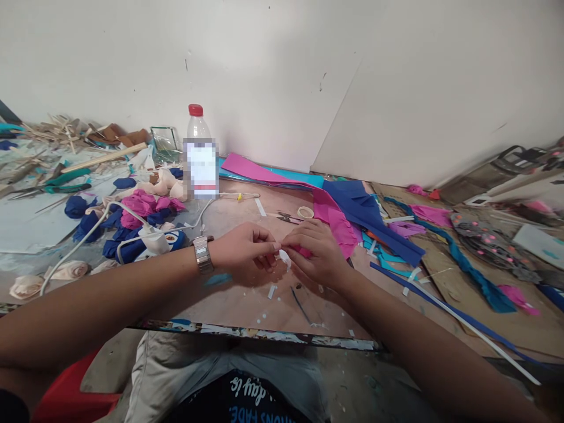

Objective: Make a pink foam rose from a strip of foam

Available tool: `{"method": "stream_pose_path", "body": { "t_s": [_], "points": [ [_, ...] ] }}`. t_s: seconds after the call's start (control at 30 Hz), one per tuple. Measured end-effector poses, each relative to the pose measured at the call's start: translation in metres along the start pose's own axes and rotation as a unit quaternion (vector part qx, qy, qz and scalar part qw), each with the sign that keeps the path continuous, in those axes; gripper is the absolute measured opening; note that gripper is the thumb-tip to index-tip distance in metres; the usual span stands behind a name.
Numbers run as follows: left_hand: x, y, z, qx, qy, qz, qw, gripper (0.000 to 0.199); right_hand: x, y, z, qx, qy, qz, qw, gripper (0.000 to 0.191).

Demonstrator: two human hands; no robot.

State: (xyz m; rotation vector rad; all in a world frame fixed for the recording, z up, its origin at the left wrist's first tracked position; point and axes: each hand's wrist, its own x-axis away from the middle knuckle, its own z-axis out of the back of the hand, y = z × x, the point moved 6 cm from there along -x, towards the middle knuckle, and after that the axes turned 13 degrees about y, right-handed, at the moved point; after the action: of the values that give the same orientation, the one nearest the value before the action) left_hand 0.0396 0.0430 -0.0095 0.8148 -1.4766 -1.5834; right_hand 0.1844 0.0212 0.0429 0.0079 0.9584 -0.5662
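Note:
Over the middle of the table my left hand [249,247], with a metal watch on its wrist, is closed in a pinch. Its fingertips meet those of my right hand [319,249], which is also closed. A small white strip [285,258] shows between and just below the fingers; its upper part is hidden. Pink crepe paper [337,220] lies right behind my right hand. Scissors [288,218] and a roll of tape [305,212] rest just beyond the hands. A white paper scrap [272,291] and a thin dark stick [300,305] lie on the table below them.
Left: a bottle [200,126] with a red cap, a white cable [79,241], rolled paper flowers [138,208] and green-handled pliers [68,181]. Right: blue crepe paper [365,214], a long white stick [480,329] and cardboard [462,282]. A wall [282,76] rises behind.

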Motion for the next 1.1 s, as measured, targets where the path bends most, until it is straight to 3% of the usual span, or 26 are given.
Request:
{"method": "stream_pose_path", "body": {
  "t_s": [0.17, 0.43, 0.63, 0.77, 0.87, 1.1],
  "points": [
    [-0.001, -0.001, 0.002, 0.012, 0.012, 0.002, 1.0, 0.038, 0.0, 0.0, 0.0, 0.006, -0.005, 0.001, 1.0, 0.006],
    [0.003, 0.011, 0.005, -0.116, 0.056, -0.103, 0.986, 0.028, 0.002, 0.002, -0.001, 0.012, -0.01, -0.028, 0.999, 0.007],
    [0.012, 0.025, 0.006, -0.318, 0.118, -0.226, 0.913, 0.026, 0.005, 0.008, -0.003, 0.006, -0.007, -0.072, 0.997, 0.009],
    [0.014, 0.022, 0.002, -0.43, 0.125, -0.282, 0.848, 0.032, 0.006, 0.009, -0.004, 0.004, -0.014, -0.076, 0.997, 0.009],
    [0.014, 0.019, -0.002, -0.469, 0.115, -0.304, 0.821, 0.035, 0.007, 0.007, -0.006, 0.001, -0.021, -0.074, 0.997, 0.01],
    [0.012, 0.019, 0.002, -0.432, 0.135, -0.277, 0.848, 0.035, 0.009, 0.012, -0.01, -0.027, -0.05, -0.115, 0.992, 0.009]
  ]
}}
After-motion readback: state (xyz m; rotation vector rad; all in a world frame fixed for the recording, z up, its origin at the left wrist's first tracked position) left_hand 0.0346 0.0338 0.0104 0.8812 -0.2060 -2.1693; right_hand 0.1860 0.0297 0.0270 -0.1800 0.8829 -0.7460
